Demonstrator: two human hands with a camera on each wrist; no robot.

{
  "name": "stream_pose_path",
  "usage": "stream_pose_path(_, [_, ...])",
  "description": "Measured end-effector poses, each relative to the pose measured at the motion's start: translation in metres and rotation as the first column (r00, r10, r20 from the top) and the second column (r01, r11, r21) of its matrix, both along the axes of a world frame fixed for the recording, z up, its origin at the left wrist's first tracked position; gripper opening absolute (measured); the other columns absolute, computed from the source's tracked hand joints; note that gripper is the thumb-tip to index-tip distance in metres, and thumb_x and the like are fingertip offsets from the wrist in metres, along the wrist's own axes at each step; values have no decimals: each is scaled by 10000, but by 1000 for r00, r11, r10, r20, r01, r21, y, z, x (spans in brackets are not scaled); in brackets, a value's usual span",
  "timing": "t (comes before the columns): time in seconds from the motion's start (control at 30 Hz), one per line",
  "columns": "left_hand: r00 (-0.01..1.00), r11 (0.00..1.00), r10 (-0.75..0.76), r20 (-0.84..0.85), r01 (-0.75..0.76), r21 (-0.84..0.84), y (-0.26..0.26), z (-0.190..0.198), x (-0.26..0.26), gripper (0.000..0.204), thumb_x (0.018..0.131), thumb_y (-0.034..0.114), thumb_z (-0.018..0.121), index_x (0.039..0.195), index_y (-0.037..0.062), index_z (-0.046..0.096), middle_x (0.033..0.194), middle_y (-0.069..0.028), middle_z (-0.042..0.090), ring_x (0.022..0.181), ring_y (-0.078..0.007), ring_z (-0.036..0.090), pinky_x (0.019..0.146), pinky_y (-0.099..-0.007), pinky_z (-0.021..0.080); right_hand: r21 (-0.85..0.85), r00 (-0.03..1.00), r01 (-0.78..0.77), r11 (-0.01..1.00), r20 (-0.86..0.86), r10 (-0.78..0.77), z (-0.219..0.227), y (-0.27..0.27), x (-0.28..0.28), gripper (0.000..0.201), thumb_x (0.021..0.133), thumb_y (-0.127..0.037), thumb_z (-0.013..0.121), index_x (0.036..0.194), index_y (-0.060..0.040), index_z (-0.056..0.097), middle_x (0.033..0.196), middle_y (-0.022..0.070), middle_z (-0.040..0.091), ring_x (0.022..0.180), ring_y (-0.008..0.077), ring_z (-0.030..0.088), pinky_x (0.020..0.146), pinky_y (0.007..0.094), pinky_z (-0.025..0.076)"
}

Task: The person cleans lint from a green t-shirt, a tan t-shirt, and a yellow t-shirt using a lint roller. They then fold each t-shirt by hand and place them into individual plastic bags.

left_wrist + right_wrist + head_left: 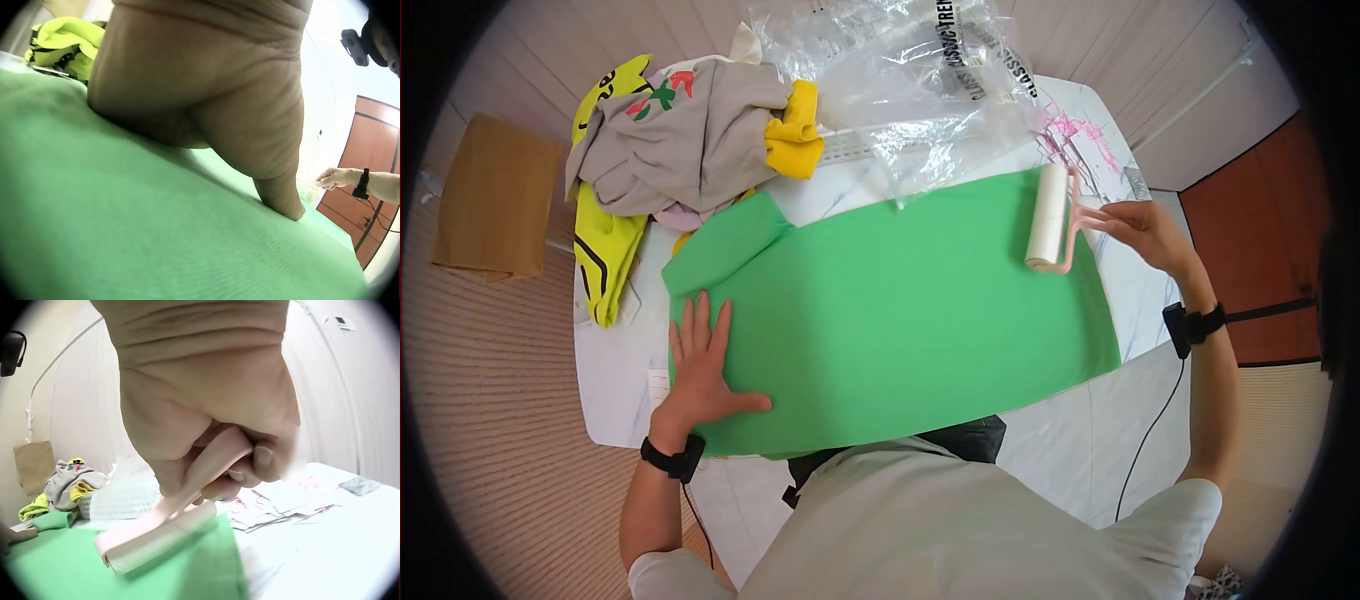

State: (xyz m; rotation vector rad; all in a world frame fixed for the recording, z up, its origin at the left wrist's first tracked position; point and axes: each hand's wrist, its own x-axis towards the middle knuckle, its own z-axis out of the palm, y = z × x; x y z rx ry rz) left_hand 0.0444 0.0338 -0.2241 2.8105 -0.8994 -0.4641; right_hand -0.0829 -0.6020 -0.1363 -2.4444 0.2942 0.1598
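A green garment (890, 310) lies spread flat across the table, one sleeve (725, 245) folded over at its upper left. My left hand (702, 375) presses on its left part, fingers straight and thumb spread wide; the left wrist view shows the palm close over the fabric. In my right hand (1145, 232) is the pink handle (215, 459) of a lint roller, gripped by curled fingers. The roller's white sticky roll (1048, 215) lies over the garment's upper right corner.
At the back left is a heap of clothes: a grey sweatshirt (690, 140) and a neon yellow garment (605, 265). Clear plastic bags (930, 90) lie behind the green garment, beside a white basket (850, 147). Pink-marked paper tags (1090, 150) are scattered at the back right of the marble-patterned table (615, 400).
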Motion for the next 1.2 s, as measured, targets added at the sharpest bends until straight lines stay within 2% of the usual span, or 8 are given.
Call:
stream_pose_path(0.17, [1000,999,-4,8,5,-38,4,-1,-3,1466,539,608,946,1678,87,184,1721,-290,75,1588,-500,16,1239,-674,8,110,999,-54,993,2,54,-20,26,22,333,1013,-204,698,1219,56,715,869,57,702,784,124,577,731,311,506])
stream_pose_path(0.33, [998,998,54,31,-53,-30,12,-5,-14,1440,563,618,933,1676,77,196,1722,-292,72,1591,-504,16,1250,-654,14,-243,993,-67,968,-107,42,4,-2,27,298,1003,-244,689,1000,51,724,679,21,474,660,96,428,575,315,379])
stream_pose_path(0.5, [997,997,56,44,-53,-57,13,-6,-33,1396,613,748,847,1667,75,228,1708,-318,79,1583,-517,33,1235,-681,16,-233,988,-120,965,-128,91,32,25,25,201,936,-97,636,848,83,621,658,45,450,662,98,394,562,354,374])
stream_pose_path(0.57, [998,998,42,47,-40,-47,8,-5,-44,1389,626,796,808,1666,78,234,1703,-328,81,1576,-530,42,1218,-709,13,-103,970,-119,988,-223,93,43,68,28,139,958,-62,661,983,65,713,702,39,547,687,82,460,585,314,412])
stream_pose_path(0.7, [997,997,18,73,-12,-72,-3,-10,-73,1377,639,859,745,1666,92,243,1694,-345,85,1558,-560,56,1179,-764,13,175,928,-356,918,-45,369,32,162,38,250,912,4,723,1161,15,737,819,125,706,714,166,635,635,335,484])
stream_pose_path(0.77, [997,996,25,79,-18,-89,-8,-11,-85,1381,640,875,729,1661,79,248,1688,-355,92,1551,-569,68,1170,-776,22,67,834,-551,832,46,549,29,213,58,248,899,-41,748,1143,2,735,837,175,698,689,295,640,643,387,497])
stream_pose_path(0.9, [989,987,106,99,-93,-127,-14,-13,-102,1413,637,877,729,1631,-10,256,1671,-372,124,1541,-574,105,1165,-781,54,156,823,-566,809,153,547,6,291,96,255,907,-117,757,1152,-48,743,860,205,685,695,363,617,645,406,501])
stream_pose_path(1.2, [971,959,178,159,-135,-250,1,-12,-104,1208,778,744,722,1583,-61,318,1611,-364,256,1497,-533,245,1191,-705,168,-40,817,-567,822,101,568,-14,260,111,260,914,-118,757,1164,-47,747,786,176,657,643,296,585,629,382,484])
